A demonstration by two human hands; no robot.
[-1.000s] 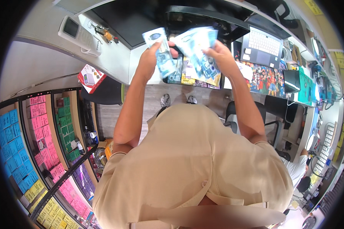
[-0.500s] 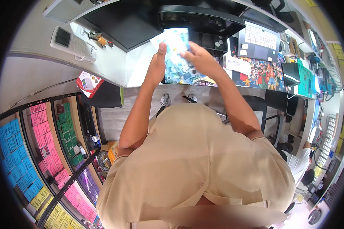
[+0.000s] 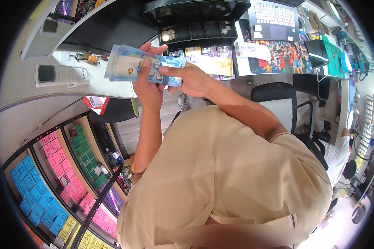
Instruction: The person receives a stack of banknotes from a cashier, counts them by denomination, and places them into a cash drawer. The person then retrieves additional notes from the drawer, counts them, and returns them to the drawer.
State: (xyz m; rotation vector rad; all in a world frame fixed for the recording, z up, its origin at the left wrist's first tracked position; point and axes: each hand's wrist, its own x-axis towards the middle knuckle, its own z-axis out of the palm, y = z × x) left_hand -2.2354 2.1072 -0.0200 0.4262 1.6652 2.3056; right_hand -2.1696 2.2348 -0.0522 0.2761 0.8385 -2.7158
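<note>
A stack of blue banknotes (image 3: pixel 122 66) is held above the white desk, lying nearly sideways with its free end to the left. My left hand (image 3: pixel 147 85) is closed round its middle, thumb on top and fingers underneath. At the right end, my right hand (image 3: pixel 193 79) pinches the notes between thumb and fingers. Just beyond and to the right sits a black cash drawer (image 3: pixel 198 42). Silver and gold coins (image 3: pixel 167 35) lie in its far compartments, and paper notes (image 3: pixel 220 64) of several colours fill the near ones.
A laptop (image 3: pixel 274 16) and a picture-covered mat (image 3: pixel 291 58) lie right of the drawer. Keys (image 3: pixel 89 57) and a white handheld device (image 3: pixel 56 76) are at left. Shelves of coloured boxes (image 3: pixel 37 195) stand lower left. A chair (image 3: pixel 274 89) and a person in white (image 3: pixel 336 159) are at right.
Both hands have moved left and the notes have turned from upright to nearly sideways. My view has shifted, so the cash drawer's coins and notes now show more fully.
</note>
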